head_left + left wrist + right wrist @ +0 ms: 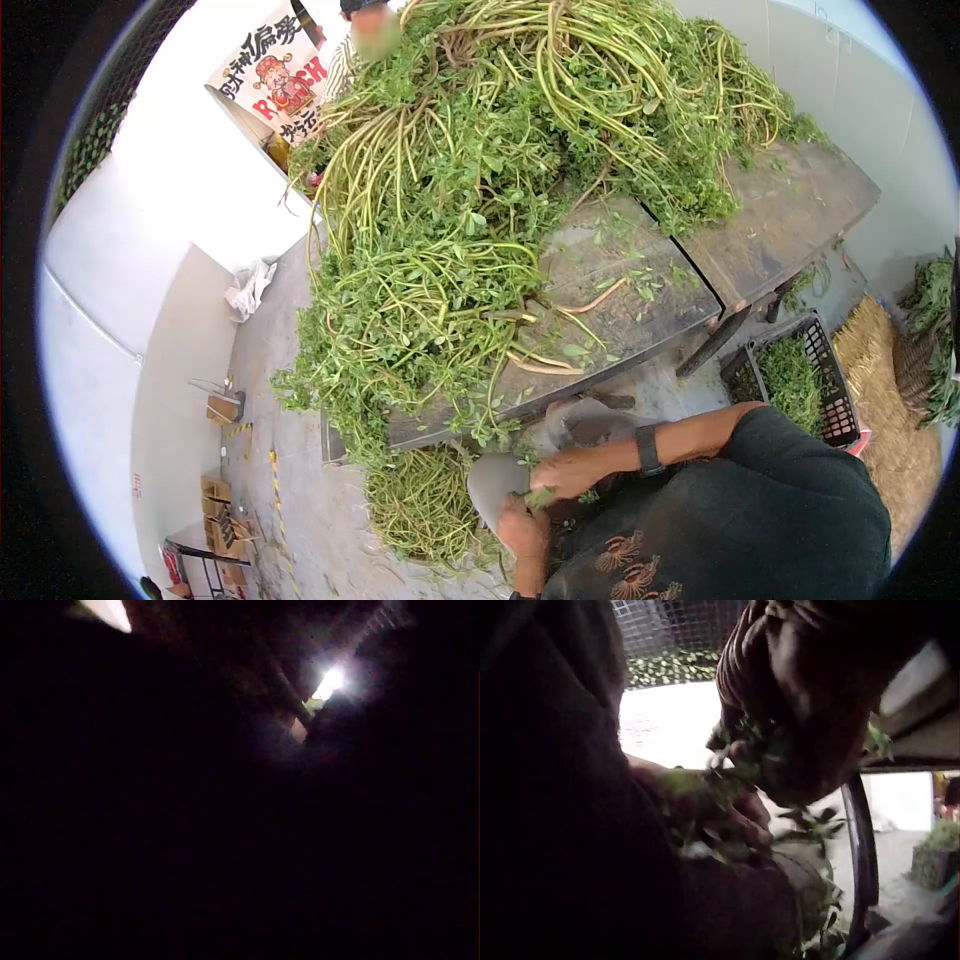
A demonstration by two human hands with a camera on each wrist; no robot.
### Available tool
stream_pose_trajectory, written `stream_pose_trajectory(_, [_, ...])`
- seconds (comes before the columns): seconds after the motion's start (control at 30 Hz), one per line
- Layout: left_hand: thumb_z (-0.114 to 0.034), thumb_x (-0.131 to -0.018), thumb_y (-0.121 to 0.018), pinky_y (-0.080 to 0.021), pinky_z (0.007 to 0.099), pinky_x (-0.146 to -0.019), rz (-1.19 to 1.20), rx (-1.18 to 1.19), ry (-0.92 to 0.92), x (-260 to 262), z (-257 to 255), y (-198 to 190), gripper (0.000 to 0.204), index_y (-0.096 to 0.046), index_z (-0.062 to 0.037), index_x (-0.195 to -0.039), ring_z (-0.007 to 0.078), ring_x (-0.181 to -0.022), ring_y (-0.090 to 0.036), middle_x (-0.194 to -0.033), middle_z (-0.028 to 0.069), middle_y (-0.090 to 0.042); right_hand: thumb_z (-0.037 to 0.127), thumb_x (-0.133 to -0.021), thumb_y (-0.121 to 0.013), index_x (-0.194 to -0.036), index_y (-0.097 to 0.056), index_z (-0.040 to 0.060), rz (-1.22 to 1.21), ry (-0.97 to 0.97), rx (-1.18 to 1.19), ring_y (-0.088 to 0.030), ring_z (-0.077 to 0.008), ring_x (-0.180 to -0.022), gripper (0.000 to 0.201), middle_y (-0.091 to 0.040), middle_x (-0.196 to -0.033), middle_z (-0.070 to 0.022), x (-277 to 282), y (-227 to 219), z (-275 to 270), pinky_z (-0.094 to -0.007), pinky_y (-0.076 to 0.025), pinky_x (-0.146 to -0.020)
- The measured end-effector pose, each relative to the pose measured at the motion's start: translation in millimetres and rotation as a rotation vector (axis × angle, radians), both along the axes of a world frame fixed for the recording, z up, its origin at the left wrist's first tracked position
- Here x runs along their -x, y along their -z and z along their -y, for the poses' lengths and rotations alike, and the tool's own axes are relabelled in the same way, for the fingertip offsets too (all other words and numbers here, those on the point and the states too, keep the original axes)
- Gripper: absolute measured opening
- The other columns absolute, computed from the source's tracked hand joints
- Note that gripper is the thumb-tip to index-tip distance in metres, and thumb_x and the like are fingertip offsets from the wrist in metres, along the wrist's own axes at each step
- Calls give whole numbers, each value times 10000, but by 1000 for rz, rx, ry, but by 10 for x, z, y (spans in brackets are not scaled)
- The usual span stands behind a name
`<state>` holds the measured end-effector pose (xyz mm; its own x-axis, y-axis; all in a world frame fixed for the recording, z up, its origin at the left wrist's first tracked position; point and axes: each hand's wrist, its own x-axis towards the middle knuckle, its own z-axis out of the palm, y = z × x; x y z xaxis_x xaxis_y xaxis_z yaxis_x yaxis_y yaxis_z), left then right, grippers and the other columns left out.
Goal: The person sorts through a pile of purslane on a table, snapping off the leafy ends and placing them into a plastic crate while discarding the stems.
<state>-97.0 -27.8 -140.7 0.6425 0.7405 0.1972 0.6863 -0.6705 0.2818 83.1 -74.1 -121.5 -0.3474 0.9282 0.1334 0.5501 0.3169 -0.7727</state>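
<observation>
In the head view, both hands meet low in front of the dark shirt, close to a grey-clad knee (492, 485). A small bunch of leafy greens (540, 497) lies between them. The left hand (525, 530) grips the bunch from below, while the right hand (575, 470), with a dark band at its wrist, has its fingers curled at the top of it. In the right wrist view the right hand (810, 705) is in shadow over leafy greens (810, 825), and fingers of the left hand (751, 819) show beneath. The left wrist view is almost wholly black.
A large heap of leafy stems (420, 290) covers much of the dark table (640, 310) and overhangs its front edge. Below lies a pile of stems (425, 505). A black crate (835, 390) of greens stands at right. Another person (365, 30) is behind the heap.
</observation>
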Motion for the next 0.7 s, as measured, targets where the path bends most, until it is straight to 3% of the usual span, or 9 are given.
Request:
stream_pose_trajectory(0.1, [-279,-695,-647,-460,421,-543,102,254,50,72,-205,119,243,-626,-60,-798,356,-654,-588,-788,144,-599,241,-857,-566,-929,-543,-38,-272,-339,-74,-566,-338,-757,290,-565,-762,-169,223,-294,111,-396,-437,-685])
stream_pose_trajectory(0.13, [-312,-678,-683,-464,401,-554,155,276,134,102,-229,130,329,-616,-47,-861,360,-657,-589,-779,152,-602,241,-857,-566,-929,-543,-38,-274,-337,-73,-566,-338,-757,290,-565,-762,-169,231,-310,99,-396,-437,-685])
stream_pose_trajectory(0.27, [-291,-721,-653,-471,409,-567,333,94,171,24,-166,15,312,-598,-40,-898,372,-663,-588,-792,166,-604,235,-888,-567,-954,-561,-18,-473,-140,319,-600,-197,-707,262,-613,-741,-98,26,-302,7,-339,-470,-637])
stream_pose_trajectory(0.33, [-252,-760,-616,-471,430,-587,183,65,-59,-29,-117,-16,249,-585,-42,-888,374,-692,-589,-829,177,-604,260,-903,-554,-1041,-561,-25,-609,10,514,-607,-119,-713,316,-647,-792,-67,-90,-238,26,-281,-489,-641])
stream_pose_trajectory(0.43, [-217,-769,-594,-469,451,-607,-38,37,-51,-117,-106,-132,191,-579,-38,-832,382,-712,-586,-833,181,-606,225,-876,-587,-1061,-521,-65,-655,149,594,-603,-149,-685,350,-637,-766,-84,-139,-234,88,-303,-495,-639])
stream_pose_trajectory(0.57, [-165,-777,-587,-448,452,-609,247,90,98,-19,-197,4,148,-573,-19,-796,386,-681,-566,-780,199,-588,230,-877,-567,-1178,-495,-11,-537,208,387,-593,-140,-649,393,-605,-794,-72,-251,-257,94,-307,-498,-627])
stream_pose_trajectory(0.63, [-122,-806,-571,-428,431,-602,302,290,-29,-45,-171,-211,123,-562,-1,-784,390,-646,-530,-734,208,-565,278,-866,-560,-1246,-453,59,-311,280,353,-580,-137,-652,451,-598,-850,-79,-336,-603,155,-316,-491,-629])
stream_pose_trajectory(0.67, [-107,-822,-562,-426,416,-593,341,291,-79,-8,-166,-161,124,-557,2,-764,369,-616,-523,-682,185,-558,303,-862,-563,-1242,-447,65,-368,358,314,-583,-145,-670,463,-596,-883,-81,-342,-400,158,-318,-489,-639])
stream_pose_trajectory(0.7, [-99,-819,-576,-435,388,-591,418,425,-59,14,-165,-268,115,-567,8,-777,303,-607,-551,-669,179,-562,295,-853,-581,-1042,-555,67,-472,362,318,-593,-144,-664,298,-626,-814,-79,-365,-364,135,-307,-478,-634])
